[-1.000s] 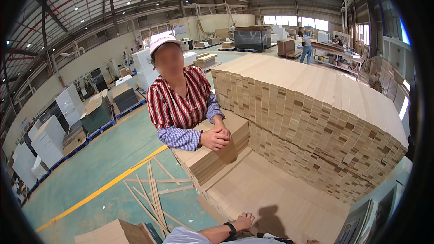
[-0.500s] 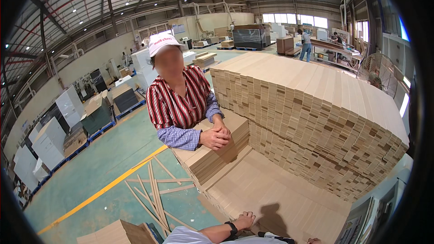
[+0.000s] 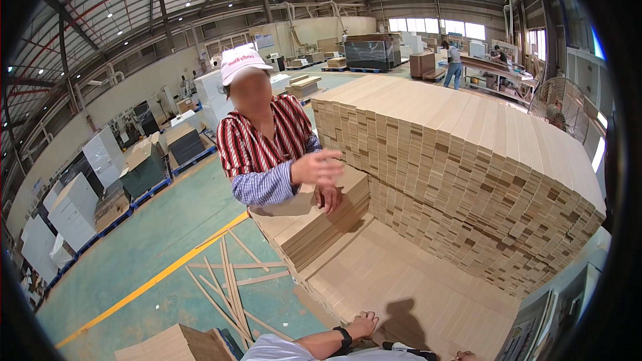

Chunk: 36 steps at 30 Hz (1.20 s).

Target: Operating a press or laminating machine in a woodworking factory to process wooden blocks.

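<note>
My left hand (image 3: 363, 325), with a dark watch on the wrist, rests on top of a low stack of light-brown wooden boards (image 3: 408, 274). Its fingers lie loosely on the surface and hold nothing I can see. Only a small part of my right hand (image 3: 465, 356) shows at the lower edge, close to the same boards; its fingers are mostly cut off. Across the stack, a person in a striped shirt and white cap (image 3: 267, 134) has one hand raised (image 3: 319, 168) and blurred. Their other hand (image 3: 328, 197) rests on a higher pile of boards (image 3: 294, 217).
A tall wall of stacked strips (image 3: 461, 180) rises at the right. Loose wooden strips (image 3: 231, 281) lie on the green floor by a yellow line (image 3: 154, 281). A stack (image 3: 167, 347) stands at lower left, a fan (image 3: 558, 103) at far right. Another person (image 3: 453, 67) stands farther back.
The person across from me has parted their clasped hands and lifted one, while the other stays on the pile. My own hands have hardly moved.
</note>
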Each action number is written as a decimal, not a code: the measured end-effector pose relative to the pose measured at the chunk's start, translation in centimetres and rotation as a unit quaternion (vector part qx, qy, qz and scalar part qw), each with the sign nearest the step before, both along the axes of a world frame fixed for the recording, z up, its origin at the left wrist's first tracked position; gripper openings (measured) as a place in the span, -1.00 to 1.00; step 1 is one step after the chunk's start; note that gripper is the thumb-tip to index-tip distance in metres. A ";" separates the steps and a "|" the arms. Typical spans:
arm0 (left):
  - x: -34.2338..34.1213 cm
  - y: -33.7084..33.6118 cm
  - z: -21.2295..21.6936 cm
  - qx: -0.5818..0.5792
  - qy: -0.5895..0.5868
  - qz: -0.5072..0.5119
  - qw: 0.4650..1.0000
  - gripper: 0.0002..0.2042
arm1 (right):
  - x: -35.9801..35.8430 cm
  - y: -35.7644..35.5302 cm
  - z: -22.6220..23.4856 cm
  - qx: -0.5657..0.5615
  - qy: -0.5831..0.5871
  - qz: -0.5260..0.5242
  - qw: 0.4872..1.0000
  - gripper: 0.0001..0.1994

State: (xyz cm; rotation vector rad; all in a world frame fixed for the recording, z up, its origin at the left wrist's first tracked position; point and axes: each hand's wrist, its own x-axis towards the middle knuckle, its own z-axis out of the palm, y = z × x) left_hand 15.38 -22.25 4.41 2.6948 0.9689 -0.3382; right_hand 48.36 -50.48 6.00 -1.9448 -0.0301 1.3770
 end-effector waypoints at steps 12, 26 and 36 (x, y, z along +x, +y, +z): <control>-0.1 0.1 -0.3 0.012 -0.008 -0.012 1.000 -0.67 | 0.0 0.2 0.1 -0.003 0.015 -0.013 1.000 -0.72; 0.1 0.3 0.1 -0.015 0.005 -0.007 1.000 -0.68 | 0.3 0.1 -0.1 0.005 0.021 -0.003 1.000 -0.76; -0.2 0.1 -0.4 0.030 -0.031 -0.025 0.999 -0.67 | -0.8 0.5 1.7 0.000 0.009 -0.028 1.000 -0.78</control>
